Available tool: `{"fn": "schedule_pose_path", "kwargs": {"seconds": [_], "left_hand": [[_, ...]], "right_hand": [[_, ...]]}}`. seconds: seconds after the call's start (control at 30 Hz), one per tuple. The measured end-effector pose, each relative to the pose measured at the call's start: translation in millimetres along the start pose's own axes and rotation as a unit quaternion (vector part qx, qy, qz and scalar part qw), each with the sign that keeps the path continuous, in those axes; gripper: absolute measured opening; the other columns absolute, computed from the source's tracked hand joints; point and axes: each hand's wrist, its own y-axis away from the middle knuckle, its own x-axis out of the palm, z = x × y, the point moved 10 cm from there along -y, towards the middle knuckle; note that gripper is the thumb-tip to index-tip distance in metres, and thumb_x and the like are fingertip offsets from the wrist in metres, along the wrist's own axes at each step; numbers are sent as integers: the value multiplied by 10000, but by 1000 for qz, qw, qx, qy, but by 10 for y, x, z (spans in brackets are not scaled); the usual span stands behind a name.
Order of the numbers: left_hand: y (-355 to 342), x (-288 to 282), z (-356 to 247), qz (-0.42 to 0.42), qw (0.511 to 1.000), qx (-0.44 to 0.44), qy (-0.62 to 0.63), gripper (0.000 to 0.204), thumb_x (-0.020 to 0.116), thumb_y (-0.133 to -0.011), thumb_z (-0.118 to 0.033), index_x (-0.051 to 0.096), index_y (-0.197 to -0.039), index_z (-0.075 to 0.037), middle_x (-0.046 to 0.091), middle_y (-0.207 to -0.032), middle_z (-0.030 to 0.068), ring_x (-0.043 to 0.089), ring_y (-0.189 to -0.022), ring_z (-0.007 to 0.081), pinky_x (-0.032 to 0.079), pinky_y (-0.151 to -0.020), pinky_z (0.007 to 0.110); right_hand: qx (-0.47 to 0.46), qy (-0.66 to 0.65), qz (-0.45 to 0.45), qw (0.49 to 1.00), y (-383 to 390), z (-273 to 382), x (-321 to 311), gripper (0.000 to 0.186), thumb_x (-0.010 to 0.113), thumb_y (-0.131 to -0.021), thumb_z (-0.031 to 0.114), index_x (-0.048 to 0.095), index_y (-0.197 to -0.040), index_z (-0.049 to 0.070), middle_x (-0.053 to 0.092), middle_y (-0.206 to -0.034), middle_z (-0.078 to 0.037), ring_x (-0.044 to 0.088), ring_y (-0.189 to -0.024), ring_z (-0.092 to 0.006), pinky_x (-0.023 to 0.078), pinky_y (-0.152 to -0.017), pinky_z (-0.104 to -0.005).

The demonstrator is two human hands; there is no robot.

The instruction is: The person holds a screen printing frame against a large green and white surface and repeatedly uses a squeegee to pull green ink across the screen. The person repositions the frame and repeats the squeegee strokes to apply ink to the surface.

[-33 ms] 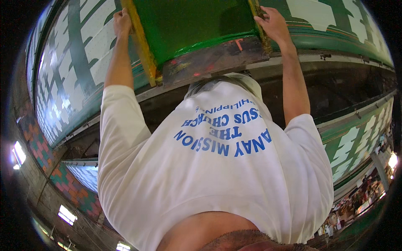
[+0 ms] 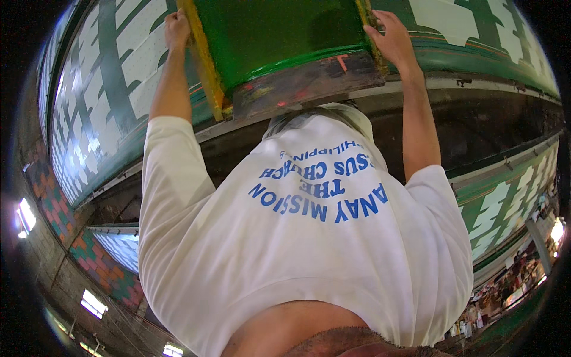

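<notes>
A screen-printing frame (image 2: pixel 205 65) with yellow-stained side rails lies at the top of the view, its far end cut off. Green ink coats its mesh (image 2: pixel 273 35), thickest along the near edge. The near end is a dark, paint-stained board (image 2: pixel 309 78). My left hand (image 2: pixel 177 30) is closed around the left rail. At the right rail, my right hand (image 2: pixel 392 40) grips the edge, thumb and fingers bent against it. Under the frame stretches white cloth with a green block pattern (image 2: pixel 140 44) on a long table.
The table's near rail (image 2: pixel 470 82) runs just in front of my body. Another long table with green-patterned cloth (image 2: pixel 505 202) stands at the right. At the left are a patterned strip (image 2: pixel 98 262) and a grey floor (image 2: pixel 47 262). Piled items (image 2: pixel 505 285) sit far lower right.
The frame and both my hands have shifted very slightly to the right. My grip on the rails looks the same.
</notes>
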Motion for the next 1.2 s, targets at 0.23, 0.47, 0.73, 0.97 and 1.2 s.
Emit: {"fn": "schedule_pose_path", "kwargs": {"seconds": [0.23, 0.47, 0.73, 0.97, 1.2], "left_hand": [[-581, 422, 332, 1, 992, 126, -31, 609, 440, -1063, -531, 582, -1364, -21, 592, -1392, 279, 580, -1253, 512, 460, -1059, 562], [-573, 695, 388, -95, 947, 254, -170, 323, 437, -1078, -278, 619, -1179, -31, 658, -1121, 234, 670, -1030, 431, 564, -866, 517], [-206, 299, 178, -41, 995, 54, 76, 443, 337, -1086, -365, 604, -1291, -77, 645, -1291, 236, 594, -1203, 469, 476, -1013, 563], [50, -16, -50, -20, 989, 15, 146, 451, 278, -1086, -315, 646, -1185, -75, 673, -1217, 199, 584, -1188, 444, 461, -1006, 532], [59, -6, -6, -17, 991, -35, 125, 453, 297, -1103, -345, 647, -1171, -66, 685, -1173, 218, 598, -1164, 442, 463, -977, 542]], "right_hand": [[-160, -96, 186, 965, 888, 1395, 254, 464, 795, -862, 191, 686, -1299, 82, 668, -1321, -114, 644, -1214, -315, 529, -1021, -419], [-245, 26, 161, 956, 913, 2002, 592, 539, 721, -732, -25, 696, -1261, 78, 681, -1251, -103, 656, -1155, -307, 561, -948, -413], [-134, 143, 144, 970, 583, 2049, 933, 539, 753, -711, -23, 696, -1235, 93, 691, -1182, -57, 679, -1126, -260, 571, -905, -378], [-141, 189, 102, 966, -441, 2117, 1180, 281, 639, -900, 69, 718, -1170, 64, 724, -1135, -119, 713, -1043, -306, 603, -848, -420], [-124, 237, 131, 955, -2101, 1993, 1462, 366, 719, -822, 75, 747, -1180, 148, 729, -1059, -112, 714, -978, -350, 591, -826, -480]]}}
